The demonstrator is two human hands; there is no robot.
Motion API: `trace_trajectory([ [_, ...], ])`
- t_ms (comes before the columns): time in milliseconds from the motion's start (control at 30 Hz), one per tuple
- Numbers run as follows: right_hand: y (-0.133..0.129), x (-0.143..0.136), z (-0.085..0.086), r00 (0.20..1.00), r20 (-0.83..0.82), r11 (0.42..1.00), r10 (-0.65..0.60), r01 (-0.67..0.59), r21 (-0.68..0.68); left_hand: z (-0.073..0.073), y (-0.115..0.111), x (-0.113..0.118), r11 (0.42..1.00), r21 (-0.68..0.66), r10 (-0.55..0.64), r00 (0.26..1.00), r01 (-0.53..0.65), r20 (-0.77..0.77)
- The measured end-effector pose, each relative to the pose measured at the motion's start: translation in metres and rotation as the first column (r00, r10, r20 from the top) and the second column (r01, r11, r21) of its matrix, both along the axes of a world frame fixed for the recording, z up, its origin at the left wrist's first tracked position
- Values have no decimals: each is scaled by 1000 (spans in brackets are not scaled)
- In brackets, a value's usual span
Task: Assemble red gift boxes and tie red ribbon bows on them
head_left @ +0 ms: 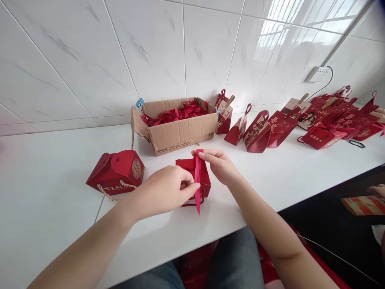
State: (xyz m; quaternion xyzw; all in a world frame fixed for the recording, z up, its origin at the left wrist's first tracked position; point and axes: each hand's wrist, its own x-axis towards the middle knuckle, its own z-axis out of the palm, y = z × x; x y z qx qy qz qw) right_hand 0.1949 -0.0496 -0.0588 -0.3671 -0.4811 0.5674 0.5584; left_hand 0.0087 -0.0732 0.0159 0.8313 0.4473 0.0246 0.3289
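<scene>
A small red gift box point(206, 176) sits on the white table in front of me, with a dark red cord handle at its near side. Above it a bright red ribbon point(197, 172) runs lengthwise, its pointed tail hanging toward me. My right hand point(221, 163) pinches the ribbon's far end between thumb and fingers. My left hand point(173, 186) is closed on the ribbon lower down, thumb against its edge, and covers the left part of the box. To the left stands a larger red gift box point(118, 172) with twisted rope handles and a gold round emblem.
Behind the small box stands an open cardboard box point(183, 134) full of red ribbons, with blue binder clips point(139, 103) on it. Several red gift bags point(258, 132) line the right side. The tiled wall point(159, 48) bounds the table's back. Another person's hand point(377, 190) shows at far right.
</scene>
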Motion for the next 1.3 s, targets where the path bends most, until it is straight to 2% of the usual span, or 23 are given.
trace_trajectory([
  [100,0,-2,-2,999,16,999,-45,46,-23,-4,1,2,998,55,-31,993,37,-114],
  [167,0,-2,-3,997,25,997,-69,70,-20,-3,6,-1,996,87,-15,992,27,-128],
  [300,-1,-2,-3,996,71,998,-54,53,17,9,28,-9,970,193,144,989,-148,39],
  [400,-3,-2,-1,996,89,999,-20,17,34,15,44,-8,947,246,172,972,-208,159],
  [567,-7,-3,3,995,94,997,33,-40,71,13,50,8,974,192,90,982,-122,168],
  [667,-6,-3,1,993,116,995,23,-34,95,10,49,14,986,146,54,978,-85,199],
  [900,-6,0,-1,975,210,979,-68,25,201,8,52,15,964,183,143,955,-193,259],
  [1100,-8,-1,5,972,197,980,-124,89,178,7,51,17,969,149,134,929,-195,344],
  [1300,-9,1,-2,920,382,989,-95,44,139,5,56,16,973,142,122,930,-181,347],
])
